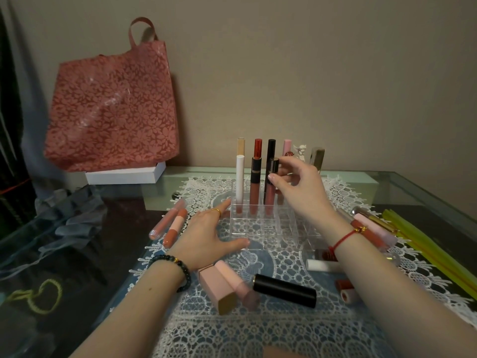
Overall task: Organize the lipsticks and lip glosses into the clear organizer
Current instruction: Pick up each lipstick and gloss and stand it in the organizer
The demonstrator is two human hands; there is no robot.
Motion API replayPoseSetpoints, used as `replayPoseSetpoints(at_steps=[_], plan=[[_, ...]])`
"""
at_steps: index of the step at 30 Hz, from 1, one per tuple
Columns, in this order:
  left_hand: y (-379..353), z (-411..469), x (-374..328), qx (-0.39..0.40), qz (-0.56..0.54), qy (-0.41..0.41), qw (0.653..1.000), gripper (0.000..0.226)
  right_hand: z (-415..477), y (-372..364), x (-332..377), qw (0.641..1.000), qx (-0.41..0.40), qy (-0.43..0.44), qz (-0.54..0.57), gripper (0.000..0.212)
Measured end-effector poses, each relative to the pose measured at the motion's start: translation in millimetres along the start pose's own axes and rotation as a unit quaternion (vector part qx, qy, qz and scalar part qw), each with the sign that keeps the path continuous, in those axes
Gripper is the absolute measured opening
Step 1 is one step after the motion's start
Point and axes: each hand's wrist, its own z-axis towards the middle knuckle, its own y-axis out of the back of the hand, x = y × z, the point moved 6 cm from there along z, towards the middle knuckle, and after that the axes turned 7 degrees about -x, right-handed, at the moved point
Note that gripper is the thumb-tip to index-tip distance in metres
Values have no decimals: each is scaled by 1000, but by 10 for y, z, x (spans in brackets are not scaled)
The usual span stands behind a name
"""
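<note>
The clear organizer [260,229] sits on a lace mat, with several upright tubes in its two back rows. My right hand [299,188] pinches the dark cap of a pink lip gloss [271,192] standing in a second-row slot. My left hand [206,235] lies flat on the mat, fingers apart, touching the organizer's left front corner. Loose on the mat lie two coral glosses [169,226] at left, a pink square lipstick [216,286], a pale pink tube [236,281], a black lipstick [285,290] in front, and several more tubes [371,229] at right.
A red floral bag [113,107] leans on the wall over a white box [126,174] at back left. Yellow sticks [428,251] lie along the right edge of the glass table [426,187]. A small white figurine [300,151] stands behind the organizer. Grey fabric [69,215] bunches at left.
</note>
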Motion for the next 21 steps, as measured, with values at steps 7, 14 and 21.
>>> replayPoseSetpoints(at_steps=[7,14,21], plan=[[-3,-1,-15,5,-2,0,1000,96,-17,-3,12,1000,2,-2,12,44],[4,-6,-18,7,9,6,1000,95,-22,-8,8,1000,10,1,20,45],[10,-16,-26,8,-22,19,1000,95,-31,6,22,1000,9,9,10,45]])
